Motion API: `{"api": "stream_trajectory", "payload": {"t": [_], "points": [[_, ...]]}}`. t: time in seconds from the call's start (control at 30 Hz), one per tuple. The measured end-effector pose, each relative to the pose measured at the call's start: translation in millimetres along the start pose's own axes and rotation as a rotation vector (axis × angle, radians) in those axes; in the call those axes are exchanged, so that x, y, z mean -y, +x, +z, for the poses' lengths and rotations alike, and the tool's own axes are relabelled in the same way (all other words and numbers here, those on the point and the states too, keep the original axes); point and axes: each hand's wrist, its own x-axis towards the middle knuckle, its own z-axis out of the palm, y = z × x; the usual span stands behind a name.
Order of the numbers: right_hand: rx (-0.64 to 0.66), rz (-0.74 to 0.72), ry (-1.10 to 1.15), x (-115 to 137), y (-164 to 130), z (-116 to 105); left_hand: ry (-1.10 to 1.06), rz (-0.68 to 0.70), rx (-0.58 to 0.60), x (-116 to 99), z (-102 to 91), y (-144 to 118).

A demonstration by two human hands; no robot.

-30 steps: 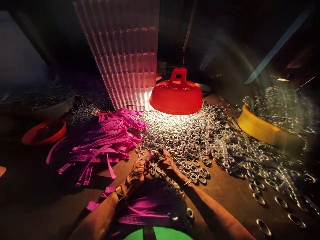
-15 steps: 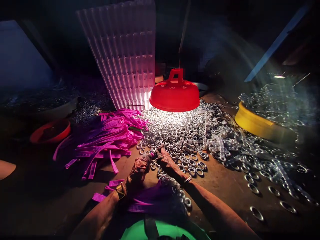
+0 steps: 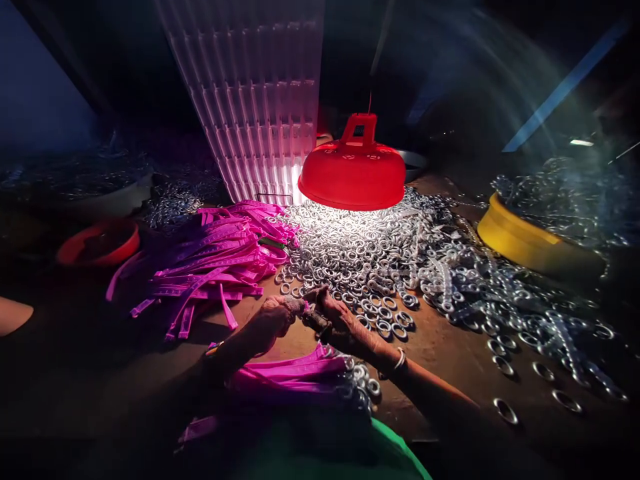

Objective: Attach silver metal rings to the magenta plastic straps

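My left hand (image 3: 281, 315) is closed, with a small bit of a pink strap (image 3: 305, 305) showing at its fingertips. Right beside it, my right hand (image 3: 337, 323) is closed too, its fingers bent around something too small and dark to make out. Both hands meet just above the table, at the near edge of a large heap of silver metal rings (image 3: 345, 247). Below my wrists lies a bundle of pink straps (image 3: 290, 375), with several rings (image 3: 367, 387) at its right end. A larger pile of pink straps (image 3: 215, 267) spreads to the left.
A red lamp shade (image 3: 353, 173) hangs low over the rings. A ribbed translucent sheet (image 3: 260, 100) stands behind the straps. A yellow basin (image 3: 520, 230) of metal pieces is at right, a red bowl (image 3: 100, 243) at left. Something green (image 3: 397, 447) is at my lap.
My hands stay together, but my left forearm has swung flatter and my right hand has turned. The bundle of straps below them is more lit and uncovered. The view has shifted slightly.
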Motion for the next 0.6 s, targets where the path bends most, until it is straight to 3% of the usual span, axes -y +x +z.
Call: {"api": "stream_trajectory", "payload": {"t": [0.13, 0.3, 0.43, 0.6], "points": [[0.126, 0.028, -0.181, 17, -38, 11, 0.168, -0.135, 0.16, -17, -1.4, -23], [0.054, -0.119, -0.419, 20, -78, 28, 0.266, -0.18, 0.338, 11, 0.5, -39], [0.114, 0.009, -0.275, 22, -86, 31, 0.087, -0.11, 0.345, 29, 9.2, -57], [0.128, 0.204, -0.035, 26, -83, 40, -0.001, -0.099, 0.256, 45, 14.0, -66]]}}
